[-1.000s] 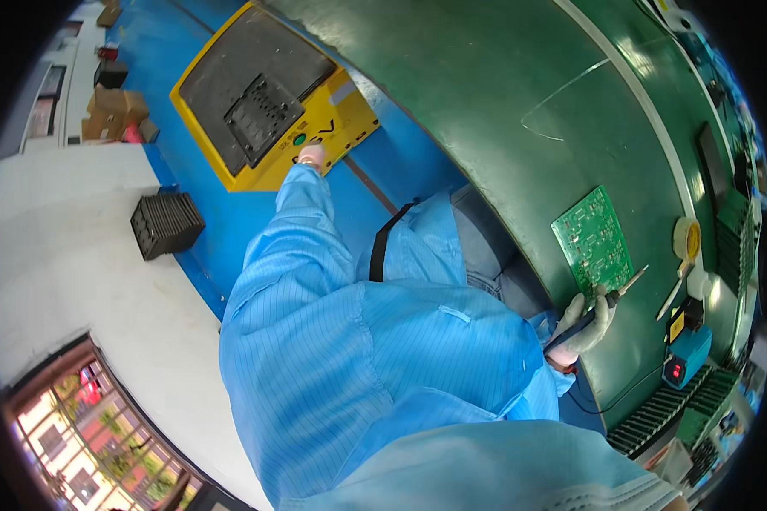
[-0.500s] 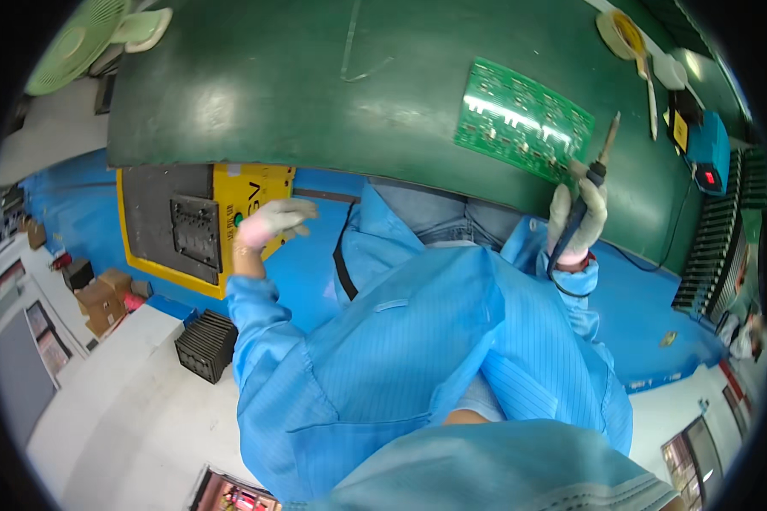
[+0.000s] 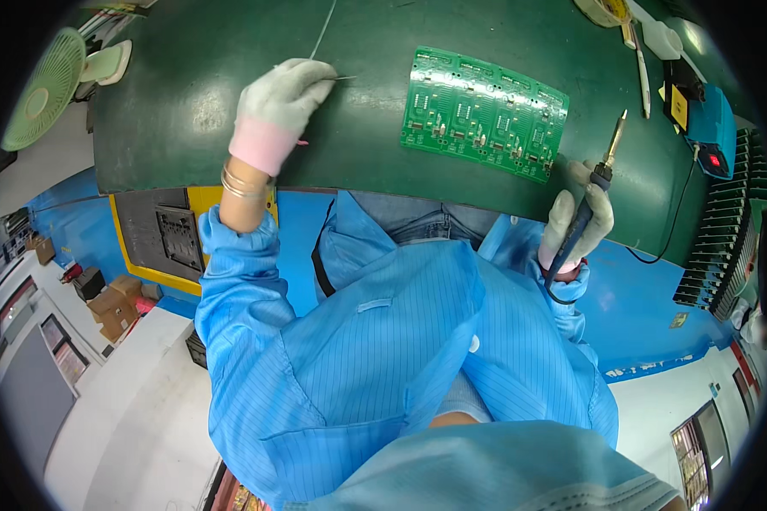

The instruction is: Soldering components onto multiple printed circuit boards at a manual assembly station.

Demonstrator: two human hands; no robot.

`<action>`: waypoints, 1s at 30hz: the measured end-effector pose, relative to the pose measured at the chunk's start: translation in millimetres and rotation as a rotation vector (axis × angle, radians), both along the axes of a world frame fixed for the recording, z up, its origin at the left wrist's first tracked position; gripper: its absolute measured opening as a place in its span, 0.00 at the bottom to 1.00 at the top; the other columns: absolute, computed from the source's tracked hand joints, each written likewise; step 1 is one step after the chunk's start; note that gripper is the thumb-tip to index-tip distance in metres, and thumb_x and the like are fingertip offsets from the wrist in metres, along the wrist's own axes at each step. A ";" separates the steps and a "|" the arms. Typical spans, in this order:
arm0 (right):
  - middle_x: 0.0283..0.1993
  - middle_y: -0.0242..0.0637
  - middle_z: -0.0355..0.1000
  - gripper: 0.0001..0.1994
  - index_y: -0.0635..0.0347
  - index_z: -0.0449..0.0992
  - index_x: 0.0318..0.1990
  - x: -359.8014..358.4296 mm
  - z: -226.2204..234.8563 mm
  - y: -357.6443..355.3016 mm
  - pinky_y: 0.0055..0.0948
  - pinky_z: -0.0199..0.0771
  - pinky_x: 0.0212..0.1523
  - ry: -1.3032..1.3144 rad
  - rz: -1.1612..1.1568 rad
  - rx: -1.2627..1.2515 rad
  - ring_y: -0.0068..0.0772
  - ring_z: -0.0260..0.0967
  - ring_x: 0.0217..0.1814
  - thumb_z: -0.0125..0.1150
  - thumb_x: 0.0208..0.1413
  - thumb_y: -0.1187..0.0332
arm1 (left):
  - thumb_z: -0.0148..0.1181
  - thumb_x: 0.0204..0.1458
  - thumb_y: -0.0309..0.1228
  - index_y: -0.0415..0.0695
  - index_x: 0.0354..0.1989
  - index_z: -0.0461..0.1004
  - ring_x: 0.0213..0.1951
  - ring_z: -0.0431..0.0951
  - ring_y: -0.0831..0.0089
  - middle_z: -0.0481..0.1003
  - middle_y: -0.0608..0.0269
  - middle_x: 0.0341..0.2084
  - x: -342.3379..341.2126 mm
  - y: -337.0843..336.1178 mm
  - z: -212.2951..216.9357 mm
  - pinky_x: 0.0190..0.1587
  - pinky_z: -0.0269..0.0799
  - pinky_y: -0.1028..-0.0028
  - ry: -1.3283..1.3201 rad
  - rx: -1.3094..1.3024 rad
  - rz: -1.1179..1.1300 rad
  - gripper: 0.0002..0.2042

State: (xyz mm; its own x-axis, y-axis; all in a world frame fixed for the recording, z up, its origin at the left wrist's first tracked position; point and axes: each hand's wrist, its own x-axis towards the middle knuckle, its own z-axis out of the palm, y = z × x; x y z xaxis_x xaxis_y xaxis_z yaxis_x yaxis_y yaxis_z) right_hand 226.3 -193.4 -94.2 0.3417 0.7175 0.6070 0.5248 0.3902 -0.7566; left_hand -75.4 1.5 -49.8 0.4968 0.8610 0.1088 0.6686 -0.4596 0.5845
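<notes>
My left hand, in a white glove with a pink cuff, is over the left part of the green tabletop. Its thumb and fingers pinch a thin solder wire; a short end pokes out at the fingertips, and the rest runs off toward the far edge. In my gloved right hand, near the front edge, is a soldering iron, its metal tip pointing up and away from me. Between the hands, nearer the right one, lies a green circuit board with small parts on it.
A blue soldering station with a red display stands at the right. Behind it are a tape roll and a white stick-like tool. A black slotted rack is beyond the table's right edge. At far left is a green fan.
My left hand has moved from below the table edge up over the tabletop and has taken hold of the solder wire. My right hand still holds the soldering iron. The view has shifted slightly.
</notes>
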 end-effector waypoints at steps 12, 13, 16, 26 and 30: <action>0.35 0.49 0.73 0.21 0.58 0.63 0.44 -7.4 0.3 52.2 0.36 0.71 0.35 0.265 0.304 0.082 0.39 0.71 0.34 0.62 0.43 0.85 | 0.63 0.40 0.26 0.47 0.32 0.78 0.25 0.76 0.67 0.75 0.64 0.27 148.0 -74.1 3.2 0.26 0.72 0.73 -0.218 0.083 -0.290 0.08; 0.32 0.47 0.73 0.20 0.58 0.64 0.42 -5.8 -0.8 52.5 0.34 0.71 0.32 0.261 0.296 0.099 0.38 0.71 0.30 0.62 0.43 0.86 | 0.63 0.40 0.26 0.47 0.31 0.78 0.25 0.76 0.67 0.75 0.64 0.27 151.1 -74.1 1.5 0.26 0.72 0.73 -0.213 0.079 -0.285 0.08; 0.28 0.44 0.73 0.18 0.59 0.65 0.38 2.0 -2.7 48.9 0.32 0.70 0.28 0.162 0.162 0.063 0.37 0.69 0.26 0.60 0.41 0.88 | 0.64 0.39 0.27 0.47 0.31 0.78 0.25 0.76 0.67 0.75 0.64 0.26 159.7 -73.8 -3.4 0.26 0.72 0.74 -0.209 0.051 -0.284 0.09; 0.38 0.44 0.70 0.19 0.63 0.63 0.53 78.3 -17.2 17.0 0.31 0.65 0.43 0.271 0.051 -0.067 0.31 0.66 0.37 0.55 0.56 0.66 | 0.65 0.38 0.24 0.44 0.28 0.80 0.25 0.74 0.71 0.73 0.62 0.25 185.4 -60.6 -9.9 0.27 0.69 0.75 -0.218 0.032 -0.107 0.06; 0.35 0.41 0.67 0.19 0.60 0.66 0.53 108.4 -16.5 -2.5 0.53 0.57 0.61 0.288 0.064 -0.210 0.32 0.67 0.38 0.52 0.59 0.58 | 0.64 0.36 0.24 0.44 0.26 0.80 0.25 0.74 0.72 0.74 0.62 0.25 208.5 -59.8 -22.1 0.27 0.70 0.76 -0.171 0.062 -0.078 0.06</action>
